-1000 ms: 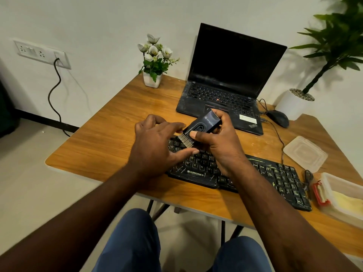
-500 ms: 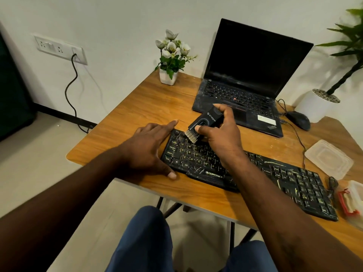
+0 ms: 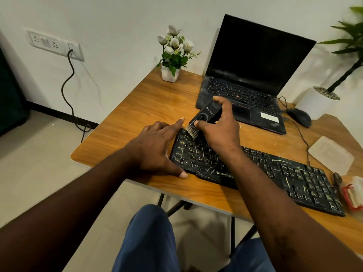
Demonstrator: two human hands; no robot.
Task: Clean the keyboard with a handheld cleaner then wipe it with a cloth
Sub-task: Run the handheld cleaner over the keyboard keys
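The keyboard [image 3: 275, 173] is braced on the surface [image 3: 137, 114] by the left hand [image 3: 155, 152], its fingers held straight. Beyond, the handheld cleaner [image 3: 206, 114] is gripped by the curled fingers of the right hand [image 3: 220, 134], bristles at the top-left keys. Brushing is judged just begun, and rightward sweeps are needed next.

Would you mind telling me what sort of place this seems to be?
Probably a home or small office desk: an open laptop, a wired mouse and a keyboard on a wooden table.

Laptop [image 3: 243, 93] behind keyboard [image 3: 275, 173], flowerpot [image 3: 170, 72] left
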